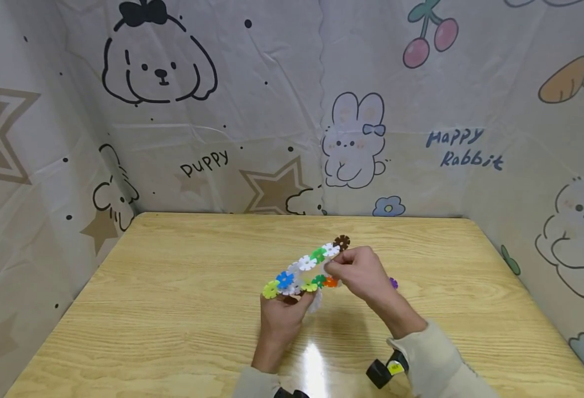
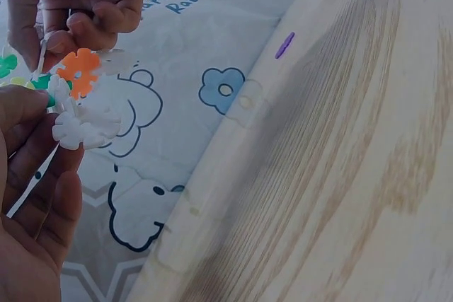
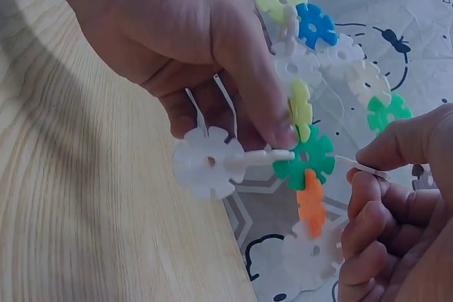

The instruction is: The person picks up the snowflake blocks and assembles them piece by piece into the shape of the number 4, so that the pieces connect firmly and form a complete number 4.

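A chain-like build of interlocking plastic snowflake discs [image 1: 308, 262] is held above the table, in white, green, blue, yellow, orange and brown. My left hand [image 1: 283, 318] grips it from below, near the yellow and blue discs. In the right wrist view, the left thumb presses by a yellow disc slotted into a green disc [image 3: 311, 158]. My right hand [image 1: 361, 273] pinches a white disc [image 3: 361, 167], seen edge-on, at the green disc's edge; whether it is slotted in I cannot tell. An orange disc [image 2: 78, 73] and white discs [image 2: 85, 126] hang from the same part.
One purple disc [image 1: 393, 283] lies on the wooden table [image 1: 172, 309], beyond my right forearm. A printed cloth [image 1: 267, 110] with cartoon drawings hangs behind the table and at both sides. A black device [image 1: 386, 369] is strapped to my right wrist.
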